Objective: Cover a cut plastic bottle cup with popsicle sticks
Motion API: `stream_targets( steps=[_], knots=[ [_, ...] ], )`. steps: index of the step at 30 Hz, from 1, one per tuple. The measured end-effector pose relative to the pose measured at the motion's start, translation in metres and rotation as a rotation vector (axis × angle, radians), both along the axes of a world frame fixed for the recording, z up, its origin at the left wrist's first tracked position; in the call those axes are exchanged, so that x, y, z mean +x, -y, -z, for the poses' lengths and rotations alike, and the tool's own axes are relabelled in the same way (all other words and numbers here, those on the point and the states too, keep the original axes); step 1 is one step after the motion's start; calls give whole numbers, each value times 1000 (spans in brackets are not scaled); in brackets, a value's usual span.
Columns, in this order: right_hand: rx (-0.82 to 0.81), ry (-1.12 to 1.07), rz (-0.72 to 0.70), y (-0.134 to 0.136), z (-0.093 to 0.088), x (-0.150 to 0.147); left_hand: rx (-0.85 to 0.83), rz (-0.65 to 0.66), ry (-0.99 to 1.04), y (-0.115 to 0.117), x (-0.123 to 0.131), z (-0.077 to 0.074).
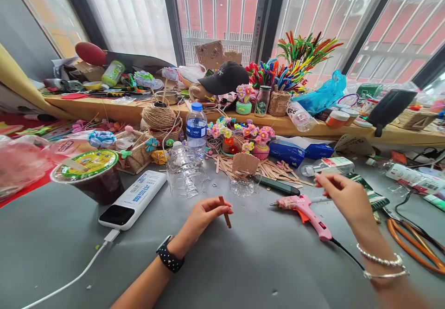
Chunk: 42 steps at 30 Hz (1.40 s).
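Note:
My left hand [205,214] pinches a short, flat brown wooden strip [225,214] between thumb and fingers, just above the grey table. My right hand [344,197] is raised at the right, thumb and forefinger brought together; whatever may be between them is too small to make out. Below and left of it lies a pink hot glue gun [308,211] with an orange trigger, its nozzle toward the left. A pale glue stick [318,200] sticks out of its back. Beyond my left hand stands a clear cut plastic cup [243,186] with a piece of brown cardboard [245,164] at it.
Wooden craft sticks [274,172] lie heaped behind a dark green cutter [278,186]. A large clear plastic bottle piece [184,170], a white power bank [134,200] and a lidded drink cup [90,174] stand left. Orange-handled scissors [413,244] lie right. The gun's cord [347,252] runs under my right wrist.

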State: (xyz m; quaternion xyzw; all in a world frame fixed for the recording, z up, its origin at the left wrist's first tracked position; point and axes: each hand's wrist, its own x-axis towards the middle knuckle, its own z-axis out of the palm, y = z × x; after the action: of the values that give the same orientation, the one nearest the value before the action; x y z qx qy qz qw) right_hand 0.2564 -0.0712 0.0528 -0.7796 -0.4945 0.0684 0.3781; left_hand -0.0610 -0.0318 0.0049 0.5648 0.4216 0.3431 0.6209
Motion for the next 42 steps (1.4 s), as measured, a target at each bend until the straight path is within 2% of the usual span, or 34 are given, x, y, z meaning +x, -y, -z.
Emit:
stream_targets(
  steps=[5,10,14,21,28,32,37,42],
  knots=[
    [-297,84,-19,26,40,12,-30,-27,-7,-2,0,2],
    [-480,-74,-73,41,62,9,-38,-44,27,-2,0,2],
    [-425,-101,-78,46,66,4,-38,-71,59,-3,-1,1],
    [-235,65,-42,59,70,12,-53,-72,57,-3,-1,0],
    [-264,118,134,76,74,38,-51,-60,102,-3,-1,1],
    [-230,203,165,81,83,57,-39,-52,94,-4,-1,2],
    [-262,174,277,92,87,77,-40,-53,75,-3,0,2],
    [-235,210,310,82,84,79,-34,-55,62,-3,0,2]
  ],
)
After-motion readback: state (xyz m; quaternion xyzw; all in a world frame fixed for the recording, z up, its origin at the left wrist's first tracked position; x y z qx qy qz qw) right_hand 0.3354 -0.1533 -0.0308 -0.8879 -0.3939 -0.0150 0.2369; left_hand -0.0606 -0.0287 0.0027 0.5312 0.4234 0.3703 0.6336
